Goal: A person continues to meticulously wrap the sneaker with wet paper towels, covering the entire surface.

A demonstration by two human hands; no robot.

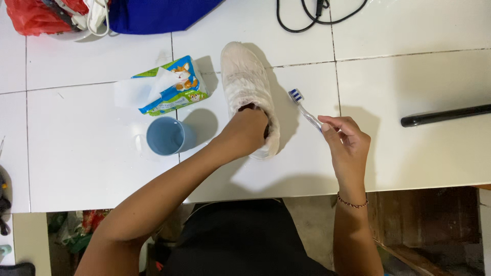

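Note:
A white sneaker [244, 82] lies on the white tiled table [92, 168], toe pointing away from me. My left hand [247, 130] is pushed into the shoe's opening, so its fingers are hidden inside. My right hand [347, 143] grips a toothbrush [303, 108] by the handle; its blue and white bristle head sits just to the right of the sneaker's middle, a little apart from it.
A blue cup [166, 136] stands left of the shoe, with a soft tissue pack [171, 86] behind it. A black cable [317, 13] loops at the far edge, a black rod [445, 115] lies at right, and red and blue bags [102, 15] sit at far left.

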